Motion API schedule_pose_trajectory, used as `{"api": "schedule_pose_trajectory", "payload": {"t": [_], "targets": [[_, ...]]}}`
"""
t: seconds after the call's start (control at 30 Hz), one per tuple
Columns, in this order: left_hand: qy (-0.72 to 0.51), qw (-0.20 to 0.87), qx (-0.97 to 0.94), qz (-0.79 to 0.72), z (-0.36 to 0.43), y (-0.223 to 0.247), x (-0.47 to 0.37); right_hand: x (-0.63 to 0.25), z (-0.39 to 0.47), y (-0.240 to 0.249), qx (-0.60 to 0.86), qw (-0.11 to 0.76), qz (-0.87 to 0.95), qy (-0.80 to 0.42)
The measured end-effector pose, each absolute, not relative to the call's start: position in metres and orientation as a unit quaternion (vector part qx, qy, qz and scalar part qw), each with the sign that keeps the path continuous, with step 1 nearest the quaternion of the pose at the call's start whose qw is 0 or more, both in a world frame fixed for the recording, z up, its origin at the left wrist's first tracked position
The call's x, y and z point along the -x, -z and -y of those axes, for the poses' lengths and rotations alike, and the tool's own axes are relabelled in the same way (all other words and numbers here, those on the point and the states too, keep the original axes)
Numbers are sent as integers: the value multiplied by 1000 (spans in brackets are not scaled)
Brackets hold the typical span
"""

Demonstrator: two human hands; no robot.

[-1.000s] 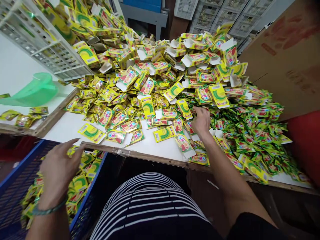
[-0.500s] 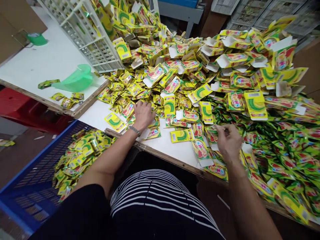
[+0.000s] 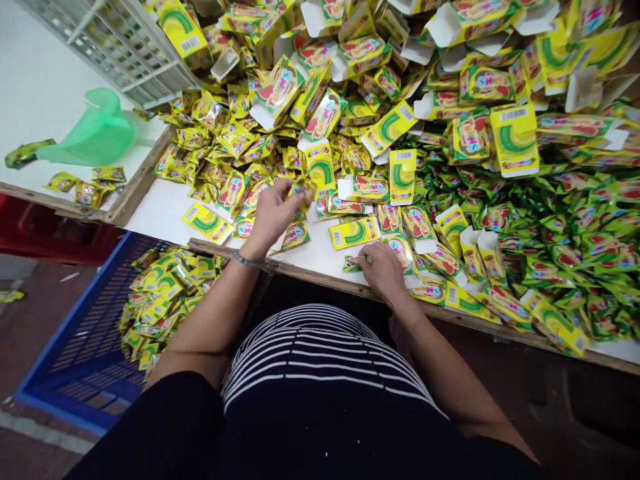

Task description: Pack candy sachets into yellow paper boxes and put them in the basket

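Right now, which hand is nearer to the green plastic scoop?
The left. The left hand is lifted above the sachets, right of the green plastic scoop; the right hand rests farther right, at the table's front edge.

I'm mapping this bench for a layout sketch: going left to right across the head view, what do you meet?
Translucent green plastic scoop → blue plastic crate of yellow sachets → left hand holding a yellow sachet → right hand on the white tabletop → heap of green foil sachets.

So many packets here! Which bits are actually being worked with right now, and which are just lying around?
In use:
left hand lifting a yellow sachet
right hand on a green sachet
flat cartons nearby

Lying about:
green scoop
white crate
blue crate of packets
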State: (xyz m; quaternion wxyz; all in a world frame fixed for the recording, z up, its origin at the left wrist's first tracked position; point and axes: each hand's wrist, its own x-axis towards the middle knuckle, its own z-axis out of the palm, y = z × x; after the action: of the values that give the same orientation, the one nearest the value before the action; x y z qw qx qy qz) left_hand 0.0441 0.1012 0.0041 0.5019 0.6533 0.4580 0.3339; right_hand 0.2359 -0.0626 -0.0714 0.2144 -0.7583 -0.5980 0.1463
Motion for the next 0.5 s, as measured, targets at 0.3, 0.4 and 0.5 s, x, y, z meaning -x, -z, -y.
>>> {"api": "schedule_pose_trajectory", "payload": {"t": [0.3,0.4,0.5], "targets": [[-258,784,-407,-392,-28,33,-50,-228,78,59,713,419,466,-315],[-238,741,-476,-411,-28,44,-52,-225,75,56,662,528,364,-388],[-192,676,-574,-420,-28,50,-56,-222,68,55,634,544,329,-440]]}}
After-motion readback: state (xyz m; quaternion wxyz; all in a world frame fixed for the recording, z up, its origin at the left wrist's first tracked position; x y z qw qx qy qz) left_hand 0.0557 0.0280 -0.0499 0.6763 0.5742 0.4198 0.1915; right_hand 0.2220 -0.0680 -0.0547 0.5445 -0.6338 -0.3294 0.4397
